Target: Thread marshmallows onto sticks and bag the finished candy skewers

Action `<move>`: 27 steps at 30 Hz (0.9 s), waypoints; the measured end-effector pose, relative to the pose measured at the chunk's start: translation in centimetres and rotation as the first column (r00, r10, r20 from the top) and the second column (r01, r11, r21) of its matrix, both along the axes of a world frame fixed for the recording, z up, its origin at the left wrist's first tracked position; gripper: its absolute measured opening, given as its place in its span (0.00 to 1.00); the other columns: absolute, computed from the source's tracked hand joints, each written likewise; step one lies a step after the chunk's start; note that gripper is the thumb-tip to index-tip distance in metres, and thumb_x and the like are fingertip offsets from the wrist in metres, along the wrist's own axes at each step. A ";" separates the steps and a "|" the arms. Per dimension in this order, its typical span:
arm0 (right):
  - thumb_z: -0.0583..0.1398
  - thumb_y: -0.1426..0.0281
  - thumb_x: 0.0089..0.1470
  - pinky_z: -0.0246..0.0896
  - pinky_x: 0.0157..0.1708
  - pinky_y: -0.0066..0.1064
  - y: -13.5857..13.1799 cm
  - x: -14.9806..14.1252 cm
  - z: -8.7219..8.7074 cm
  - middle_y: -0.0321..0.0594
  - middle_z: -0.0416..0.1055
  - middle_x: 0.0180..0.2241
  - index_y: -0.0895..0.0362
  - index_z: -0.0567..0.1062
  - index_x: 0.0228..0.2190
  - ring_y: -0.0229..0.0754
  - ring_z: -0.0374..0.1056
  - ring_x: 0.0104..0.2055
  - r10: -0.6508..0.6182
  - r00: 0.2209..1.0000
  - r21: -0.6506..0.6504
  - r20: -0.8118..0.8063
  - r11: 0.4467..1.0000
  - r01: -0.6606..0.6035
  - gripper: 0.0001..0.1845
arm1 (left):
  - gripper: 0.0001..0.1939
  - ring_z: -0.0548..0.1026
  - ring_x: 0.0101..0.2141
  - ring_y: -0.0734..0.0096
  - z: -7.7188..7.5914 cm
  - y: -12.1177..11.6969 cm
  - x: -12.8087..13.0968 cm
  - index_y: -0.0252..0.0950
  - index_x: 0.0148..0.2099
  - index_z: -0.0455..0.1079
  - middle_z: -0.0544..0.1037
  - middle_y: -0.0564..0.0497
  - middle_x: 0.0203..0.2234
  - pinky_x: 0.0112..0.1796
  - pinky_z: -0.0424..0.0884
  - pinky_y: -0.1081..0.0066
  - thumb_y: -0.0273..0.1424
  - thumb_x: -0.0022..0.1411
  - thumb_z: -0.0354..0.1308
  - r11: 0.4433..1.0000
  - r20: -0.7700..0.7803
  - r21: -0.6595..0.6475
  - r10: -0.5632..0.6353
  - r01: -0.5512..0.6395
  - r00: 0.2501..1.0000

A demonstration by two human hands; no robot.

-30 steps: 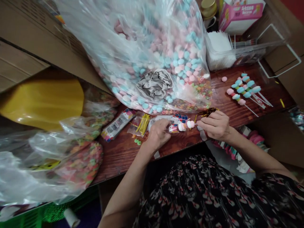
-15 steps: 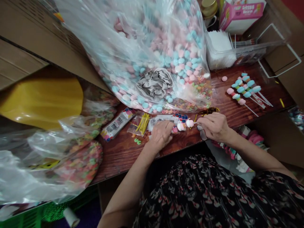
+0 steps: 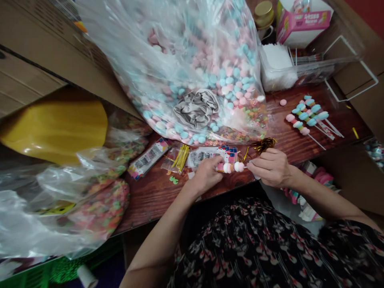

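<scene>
"Where's the candy stick point(image 3: 233, 167)?"
"Just below and right of centre, and it's dipped lower, lying more level than a second ago!"
"The grips?"
"Left hand point(image 3: 207, 174) pinching the candy end, right hand point(image 3: 271, 168) closed on the bare end, both holding on!"
"Further out?"
"Gold tinsel point(image 3: 266, 145) shows fuller above the right hand; the candy skewers point(image 3: 306, 114), far right, haven't budged."
</scene>
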State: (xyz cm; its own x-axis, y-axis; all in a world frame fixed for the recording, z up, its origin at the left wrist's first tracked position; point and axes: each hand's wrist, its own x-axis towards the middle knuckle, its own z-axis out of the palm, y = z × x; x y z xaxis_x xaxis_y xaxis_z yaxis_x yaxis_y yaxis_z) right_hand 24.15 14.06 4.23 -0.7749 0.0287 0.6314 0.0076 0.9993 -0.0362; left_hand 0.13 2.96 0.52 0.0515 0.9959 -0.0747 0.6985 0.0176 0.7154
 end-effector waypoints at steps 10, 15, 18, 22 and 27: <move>0.55 0.70 0.63 0.48 0.30 0.34 1.0 0.2 -0.1 0.34 0.78 0.32 0.54 0.77 0.39 0.36 0.60 0.29 -0.137 0.985 0.027 -0.105 0.990 0.141 0.10 | 0.14 0.66 0.26 0.74 0.6 -0.4 0.8 0.37 0.35 0.67 0.70 0.58 0.24 0.30 0.60 0.74 0.38 0.54 0.66 0.996 0.140 -0.050 0.083 -0.077 0.987; 0.53 0.67 0.65 0.49 0.33 0.35 1.0 0.2 0.3 0.32 0.77 0.33 0.50 0.77 0.37 0.36 0.62 0.31 -0.079 0.997 0.040 -0.002 0.996 0.079 0.12 | 0.13 0.67 0.27 0.74 1.2 -0.1 0.9 0.37 0.34 0.70 0.70 0.59 0.23 0.32 0.62 0.74 0.38 0.51 0.68 0.994 0.213 -0.107 0.050 -0.027 0.976; 0.53 0.67 0.65 0.48 0.34 0.36 1.1 -0.1 0.8 0.33 0.74 0.28 0.51 0.76 0.35 0.37 0.61 0.31 -0.039 0.994 0.021 0.100 0.999 0.037 0.12 | 0.09 0.69 0.27 0.73 1.5 0.1 1.1 0.38 0.35 0.72 0.71 0.58 0.22 0.32 0.62 0.74 0.34 0.53 0.66 0.995 0.146 -0.089 -0.030 0.044 0.989; 0.53 0.74 0.63 0.44 0.32 0.36 1.1 -0.9 1.1 0.34 0.66 0.21 0.55 0.73 0.29 0.37 0.55 0.27 -0.117 0.977 0.032 0.181 0.993 0.113 0.13 | 0.08 0.71 0.29 0.69 1.2 0.1 1.3 0.38 0.38 0.72 0.75 0.54 0.26 0.32 0.63 0.72 0.32 0.55 0.65 0.998 -0.023 -0.019 -0.063 0.062 0.998; 0.51 0.77 0.61 0.43 0.32 0.36 0.6 -1.6 0.7 0.36 0.63 0.19 0.57 0.72 0.25 0.39 0.52 0.26 -0.249 0.946 0.091 0.206 0.968 0.235 0.15 | 0.18 0.76 0.34 0.62 -0.2 -0.1 1.0 0.37 0.50 0.70 0.79 0.46 0.37 0.36 0.68 0.66 0.32 0.57 0.63 0.999 -0.097 0.052 -0.005 0.010 0.995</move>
State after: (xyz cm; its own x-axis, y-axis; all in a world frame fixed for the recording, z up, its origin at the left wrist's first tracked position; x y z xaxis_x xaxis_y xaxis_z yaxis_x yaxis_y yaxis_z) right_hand 22.59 14.67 4.89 -0.8666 0.1971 0.4585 0.2500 0.9666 0.0571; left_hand 1.16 2.85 0.32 0.0540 0.9982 -0.0272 0.7643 -0.0238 0.6444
